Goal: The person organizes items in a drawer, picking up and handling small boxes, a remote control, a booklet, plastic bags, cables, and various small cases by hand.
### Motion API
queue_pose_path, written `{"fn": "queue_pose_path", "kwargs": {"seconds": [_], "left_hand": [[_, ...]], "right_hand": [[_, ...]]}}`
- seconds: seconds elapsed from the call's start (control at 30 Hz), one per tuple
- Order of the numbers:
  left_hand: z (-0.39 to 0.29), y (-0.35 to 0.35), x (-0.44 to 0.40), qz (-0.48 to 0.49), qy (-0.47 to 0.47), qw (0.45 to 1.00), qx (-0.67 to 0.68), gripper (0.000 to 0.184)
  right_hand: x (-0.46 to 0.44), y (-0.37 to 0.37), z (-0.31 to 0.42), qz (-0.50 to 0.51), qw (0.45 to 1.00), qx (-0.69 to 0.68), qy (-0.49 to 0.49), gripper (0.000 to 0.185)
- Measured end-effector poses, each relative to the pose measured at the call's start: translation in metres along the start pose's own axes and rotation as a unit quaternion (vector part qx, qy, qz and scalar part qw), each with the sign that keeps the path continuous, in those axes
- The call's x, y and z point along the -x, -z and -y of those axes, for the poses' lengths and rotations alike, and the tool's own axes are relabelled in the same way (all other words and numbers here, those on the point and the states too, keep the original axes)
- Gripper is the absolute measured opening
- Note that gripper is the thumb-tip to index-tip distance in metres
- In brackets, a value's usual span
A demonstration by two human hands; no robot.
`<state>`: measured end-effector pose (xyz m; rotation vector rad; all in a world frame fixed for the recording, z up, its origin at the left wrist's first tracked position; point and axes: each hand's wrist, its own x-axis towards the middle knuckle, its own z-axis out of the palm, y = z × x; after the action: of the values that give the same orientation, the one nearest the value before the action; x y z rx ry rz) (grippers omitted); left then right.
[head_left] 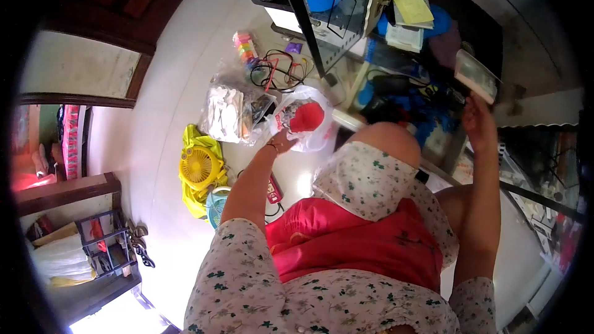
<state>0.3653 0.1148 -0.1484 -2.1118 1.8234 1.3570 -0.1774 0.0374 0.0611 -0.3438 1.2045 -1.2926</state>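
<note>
My left hand [283, 142] is at the near left rim of a white plastic bag [318, 140], its fingers closed on the edge. Inside the bag lies something red [307, 117] beside crumpled dark-and-white material. My right hand [479, 122] is raised at the right, gripping the lower end of a flat, pale, book-like thing [476, 77]; its exact kind is unclear. Left of the bag, a clear plastic packet [226, 113] holds pale flat pieces. Black and red cables [278, 73] lie tangled just beyond the bag.
A yellow fan [201, 168] stands on yellow cloth at the left, near a teal round object [216, 205]. Ahead is a glass-sided cabinet [346, 21]. Notebooks [411, 9] are stacked at the upper right, above a drawer of blue and black items [402, 102].
</note>
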Motion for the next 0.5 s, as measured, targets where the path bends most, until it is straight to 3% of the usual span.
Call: {"fn": "queue_pose_path", "kwargs": {"seconds": [0.13,0.23,0.27,0.33,0.4,0.47,0.5], "left_hand": [[-0.020,-0.024,0.018,-0.016,-0.032,0.990,-0.138,0.082],[-0.005,-0.053,0.012,-0.060,-0.024,0.986,-0.152,0.084],[-0.041,-0.034,0.028,0.033,0.069,0.983,-0.169,0.084],[-0.045,-0.038,0.033,0.022,0.029,0.975,-0.220,0.067],[-0.044,-0.032,0.034,0.075,-0.013,0.956,-0.284,0.043],[-0.054,-0.018,0.037,0.127,0.009,0.936,-0.330,0.034],[-0.047,-0.015,0.038,0.105,-0.005,0.930,-0.351,0.028]], "right_hand": [[-0.005,0.003,-0.007,0.012,1.000,0.017,-0.003,0.031],[-0.005,-0.001,-0.017,-0.005,0.986,0.167,-0.021,0.032],[-0.010,-0.007,-0.025,-0.031,0.971,0.234,-0.023,0.032],[-0.031,0.001,-0.041,0.001,0.897,0.441,-0.032,0.035],[-0.043,0.014,-0.065,0.040,0.730,0.675,0.099,0.038],[-0.060,0.034,-0.096,0.052,0.646,0.742,0.172,0.039],[-0.054,0.031,-0.101,0.047,0.647,0.742,0.169,0.039]]}}
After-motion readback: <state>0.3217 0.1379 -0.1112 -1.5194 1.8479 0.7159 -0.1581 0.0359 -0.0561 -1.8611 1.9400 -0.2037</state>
